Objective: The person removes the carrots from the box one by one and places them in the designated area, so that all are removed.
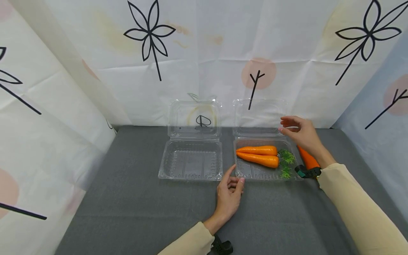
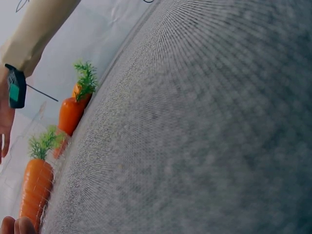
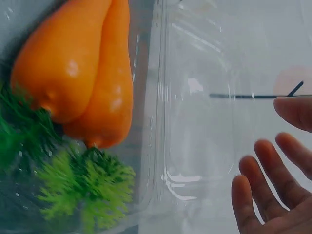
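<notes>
In the head view, a clear plastic clamshell box (image 1: 255, 173) holds two orange carrots (image 1: 256, 159) with green leafy tops (image 1: 287, 157). Its lid (image 1: 259, 118) stands raised at the back. Beside the lid's right edge is my right hand (image 1: 301, 132), its fingers apart and slightly bent; they hold nothing in the right wrist view (image 3: 273, 190). My left hand (image 1: 228, 196) is at the box's front left corner, index finger extended and the other fingers bent; whether it touches the rim is unclear. My right forearm partly hides another carrot (image 1: 307, 157) right of the box.
A second clear clamshell box (image 1: 191, 166), with nothing inside and its lid (image 1: 194, 118) raised, stands left of the first. In the left wrist view, more carrots (image 2: 71, 116) lie beyond the box. Grey cloth (image 1: 137, 198) covers the table, with patterned curtains (image 1: 210, 46) behind.
</notes>
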{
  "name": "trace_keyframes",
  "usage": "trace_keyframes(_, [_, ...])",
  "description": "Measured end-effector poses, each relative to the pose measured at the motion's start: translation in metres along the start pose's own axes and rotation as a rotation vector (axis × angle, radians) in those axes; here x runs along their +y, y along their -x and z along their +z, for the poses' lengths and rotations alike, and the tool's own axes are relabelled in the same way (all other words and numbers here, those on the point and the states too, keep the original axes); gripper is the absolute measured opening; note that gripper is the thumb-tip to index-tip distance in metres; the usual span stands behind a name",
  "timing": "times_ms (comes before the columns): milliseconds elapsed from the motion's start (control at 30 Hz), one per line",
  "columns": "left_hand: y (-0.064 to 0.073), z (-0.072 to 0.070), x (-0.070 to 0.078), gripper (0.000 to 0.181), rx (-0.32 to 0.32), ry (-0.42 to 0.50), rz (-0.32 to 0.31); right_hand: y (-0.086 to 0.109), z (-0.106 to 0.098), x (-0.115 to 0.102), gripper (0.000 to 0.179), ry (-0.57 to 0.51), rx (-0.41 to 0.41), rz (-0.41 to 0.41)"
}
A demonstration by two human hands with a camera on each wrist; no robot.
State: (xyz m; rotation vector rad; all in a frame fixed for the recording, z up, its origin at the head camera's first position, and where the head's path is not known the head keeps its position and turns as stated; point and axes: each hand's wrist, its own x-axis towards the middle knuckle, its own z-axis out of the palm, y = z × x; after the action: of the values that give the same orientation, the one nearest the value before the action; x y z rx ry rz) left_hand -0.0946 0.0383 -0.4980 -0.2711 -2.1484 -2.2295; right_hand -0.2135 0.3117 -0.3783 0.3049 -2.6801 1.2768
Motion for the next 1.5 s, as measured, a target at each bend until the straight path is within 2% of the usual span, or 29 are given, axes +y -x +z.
trace_keyframes(233, [0.0,0.0,-0.002,0.053,0.007,-0.006,0.001,0.035,0.016,-0.007,0.037,-0.033,-0.057,-0.061])
trace_keyframes(400, [0.0,0.0,-0.002,0.053,0.006,-0.003,0.0,0.056,0.027,-0.002,0.038,0.049,-0.071,-0.036])
trace_keyframes(600, [0.0,0.0,-0.001,0.054,0.004,-0.003,-0.002,0.071,0.034,0.007,0.039,0.109,-0.063,-0.028])
trace_keyframes(967, [0.0,0.0,-0.001,0.054,0.001,-0.002,0.004,0.077,0.044,0.013,0.045,0.218,-0.087,-0.086])
trace_keyframes(1167, [0.0,0.0,-0.001,0.054,0.006,-0.006,-0.004,0.076,0.048,0.016,0.051,0.29,-0.134,-0.12])
trace_keyframes(1333, [0.0,0.0,0.0,0.054,0.007,-0.008,-0.009,0.075,0.051,0.016,0.053,0.321,-0.172,-0.115])
trace_keyframes(1500, [0.0,0.0,0.001,0.053,0.004,-0.011,-0.01,0.074,0.052,0.011,0.054,0.346,-0.208,-0.074])
